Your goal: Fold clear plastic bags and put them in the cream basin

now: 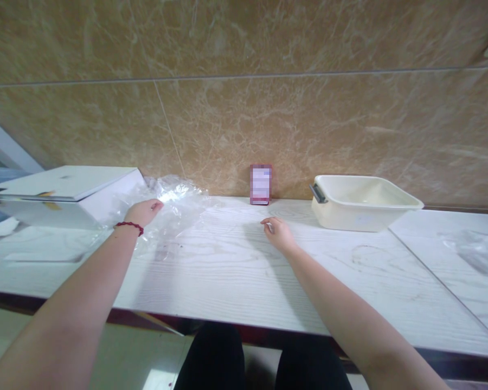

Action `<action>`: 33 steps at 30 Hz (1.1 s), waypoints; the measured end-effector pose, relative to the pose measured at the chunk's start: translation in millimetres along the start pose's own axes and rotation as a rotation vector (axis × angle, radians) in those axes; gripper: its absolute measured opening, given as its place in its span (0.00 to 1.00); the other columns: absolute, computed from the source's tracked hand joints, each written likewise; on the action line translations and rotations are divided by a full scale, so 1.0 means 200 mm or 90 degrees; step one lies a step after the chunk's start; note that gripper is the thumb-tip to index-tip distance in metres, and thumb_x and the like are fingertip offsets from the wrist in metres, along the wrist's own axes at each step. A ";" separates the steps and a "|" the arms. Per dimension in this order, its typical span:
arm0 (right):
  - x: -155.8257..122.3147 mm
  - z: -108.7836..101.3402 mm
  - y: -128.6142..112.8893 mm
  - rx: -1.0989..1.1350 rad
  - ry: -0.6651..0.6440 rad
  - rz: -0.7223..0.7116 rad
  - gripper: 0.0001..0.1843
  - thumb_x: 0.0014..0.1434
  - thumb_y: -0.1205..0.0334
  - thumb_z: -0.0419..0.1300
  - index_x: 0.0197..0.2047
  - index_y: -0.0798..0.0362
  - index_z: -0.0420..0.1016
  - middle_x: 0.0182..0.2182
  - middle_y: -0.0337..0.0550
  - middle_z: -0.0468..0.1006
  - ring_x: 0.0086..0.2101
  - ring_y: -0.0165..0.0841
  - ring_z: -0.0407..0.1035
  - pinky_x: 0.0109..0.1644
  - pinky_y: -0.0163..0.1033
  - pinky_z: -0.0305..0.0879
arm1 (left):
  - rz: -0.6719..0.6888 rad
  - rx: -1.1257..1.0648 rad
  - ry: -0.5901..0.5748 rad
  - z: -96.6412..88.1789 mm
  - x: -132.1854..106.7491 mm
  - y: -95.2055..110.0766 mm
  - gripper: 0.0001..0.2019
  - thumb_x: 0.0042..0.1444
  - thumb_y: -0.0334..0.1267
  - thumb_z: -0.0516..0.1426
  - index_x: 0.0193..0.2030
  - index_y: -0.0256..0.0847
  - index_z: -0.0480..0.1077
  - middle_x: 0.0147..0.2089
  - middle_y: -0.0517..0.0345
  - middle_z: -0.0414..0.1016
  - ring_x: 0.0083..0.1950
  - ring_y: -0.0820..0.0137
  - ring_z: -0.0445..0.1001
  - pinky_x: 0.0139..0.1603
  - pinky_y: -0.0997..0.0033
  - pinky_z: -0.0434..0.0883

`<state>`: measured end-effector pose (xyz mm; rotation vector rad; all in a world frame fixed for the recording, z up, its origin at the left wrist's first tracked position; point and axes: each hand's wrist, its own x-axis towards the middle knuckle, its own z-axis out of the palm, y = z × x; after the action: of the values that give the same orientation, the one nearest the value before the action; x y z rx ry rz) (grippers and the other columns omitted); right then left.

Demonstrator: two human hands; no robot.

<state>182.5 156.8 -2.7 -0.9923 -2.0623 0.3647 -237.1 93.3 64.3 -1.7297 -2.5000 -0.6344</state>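
Observation:
My left hand (144, 212), with a red bead bracelet on its wrist, reaches onto a crumpled clear plastic bag (174, 203) at the back left of the white wood-grain table (236, 271). Its fingers are curled on the plastic. My right hand (277, 231) rests near the table's middle with its fingers loosely curled and nothing visible in them. A small red card (261, 184) leans upright against the wall just behind it.
A cream plastic basin (361, 202) with a dark handle stands at the back right. A white box (61, 195) sits at the left, next to the bag. More clear plastic (477, 252) lies at the far right. A marble-tiled wall runs behind the table.

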 end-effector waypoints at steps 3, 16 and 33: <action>0.00 0.00 0.00 0.001 -0.001 0.000 0.10 0.49 0.69 0.49 0.31 0.52 0.70 0.31 0.42 0.73 0.36 0.32 0.66 0.43 0.39 0.59 | -0.002 0.042 -0.009 -0.06 0.02 0.01 0.12 0.47 0.39 0.53 0.36 0.33 0.69 0.36 0.56 0.73 0.39 0.69 0.65 0.43 0.72 0.59; 0.00 0.00 -0.01 0.015 0.004 -0.001 0.10 0.49 0.70 0.49 0.31 0.52 0.70 0.31 0.43 0.73 0.37 0.33 0.66 0.44 0.40 0.59 | -0.087 -0.060 0.107 -0.28 -0.02 0.18 0.14 0.47 0.44 0.54 0.32 0.34 0.67 0.26 0.62 0.68 0.31 0.72 0.62 0.38 0.73 0.61; -0.03 -0.05 -0.13 0.243 -0.020 0.046 0.14 0.54 0.57 0.49 0.43 0.52 0.64 0.39 0.45 0.71 0.40 0.29 0.66 0.44 0.37 0.61 | 0.248 -1.034 0.011 -0.32 -0.41 0.80 0.10 0.48 0.30 0.48 0.18 0.36 0.61 0.25 0.58 0.65 0.37 0.70 0.68 0.52 0.60 0.57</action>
<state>178.3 135.0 15.3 -0.8312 -1.8908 0.7826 -74.2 45.0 152.0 -2.1533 -1.2185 -2.9520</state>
